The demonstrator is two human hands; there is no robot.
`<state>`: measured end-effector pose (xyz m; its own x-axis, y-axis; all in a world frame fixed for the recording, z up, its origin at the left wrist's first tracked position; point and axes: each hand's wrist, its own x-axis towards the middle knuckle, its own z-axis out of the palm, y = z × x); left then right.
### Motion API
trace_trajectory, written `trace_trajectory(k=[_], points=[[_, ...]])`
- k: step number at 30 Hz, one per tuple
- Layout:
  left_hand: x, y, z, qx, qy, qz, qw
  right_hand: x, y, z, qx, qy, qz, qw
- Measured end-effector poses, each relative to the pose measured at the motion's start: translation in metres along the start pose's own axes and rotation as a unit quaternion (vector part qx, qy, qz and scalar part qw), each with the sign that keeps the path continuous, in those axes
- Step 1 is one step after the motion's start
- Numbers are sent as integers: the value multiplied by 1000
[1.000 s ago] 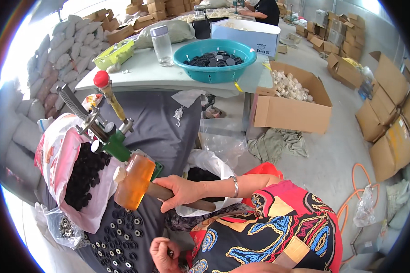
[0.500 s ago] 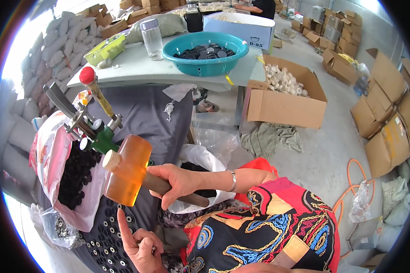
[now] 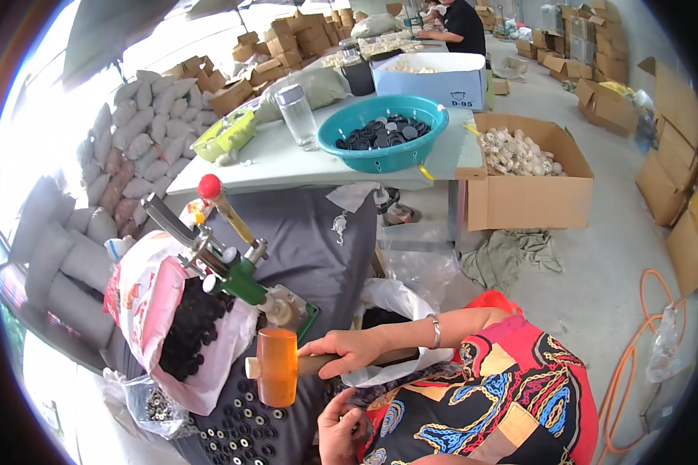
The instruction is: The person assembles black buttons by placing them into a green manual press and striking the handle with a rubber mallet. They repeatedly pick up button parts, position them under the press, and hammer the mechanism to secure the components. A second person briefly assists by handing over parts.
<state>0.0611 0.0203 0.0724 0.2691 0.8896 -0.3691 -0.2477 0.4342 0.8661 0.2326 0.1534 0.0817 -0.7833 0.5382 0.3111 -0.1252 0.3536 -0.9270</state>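
Note:
My right hand (image 3: 355,350) grips the wooden handle of a mallet (image 3: 278,368) with an amber, see-through head. The head hangs above the dark cloth, just in front of a green hand press (image 3: 244,284) with a red-knobbed lever. Lower down, near my lap, my left hand (image 3: 341,428) has its fingers curled in, with something small and dark at the fingertips that I cannot make out. Below and left of the mallet, several small black round parts with pale ring centres (image 3: 240,430) lie on the cloth (image 3: 318,225).
Left of the press, an open sack (image 3: 151,298) holds black parts, with a clear bag (image 3: 151,403) of small rings beside it. A teal basin (image 3: 384,159) of dark discs stands on the pale table (image 3: 287,167). A cardboard box (image 3: 527,205) of whitish pieces stands right.
The whole view has shifted, so things sit further right and lower. The mallet's head is lower against the press and more upright. My left index finger, stretched out before, is now folded in.

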Motion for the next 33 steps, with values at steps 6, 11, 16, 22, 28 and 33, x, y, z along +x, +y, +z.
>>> trace_trajectory(k=[6,11,16,22,28,33], points=[[7,-2,6,-68,-16,8,998,-1,3,-7,2,25,19,999],[4,-25,-34,-37,-14,19,999,14,8,5,-69,71,-26,995],[18,-45,-64,-45,33,10,998,14,4,-4,-162,106,56,979],[-16,-117,-140,-196,77,-6,978,32,1,6,-280,-17,17,960],[-5,-145,-165,-210,19,35,977,65,3,32,-439,-80,-34,894],[-3,-144,-167,-206,6,45,977,66,24,42,-505,-120,-4,855]])
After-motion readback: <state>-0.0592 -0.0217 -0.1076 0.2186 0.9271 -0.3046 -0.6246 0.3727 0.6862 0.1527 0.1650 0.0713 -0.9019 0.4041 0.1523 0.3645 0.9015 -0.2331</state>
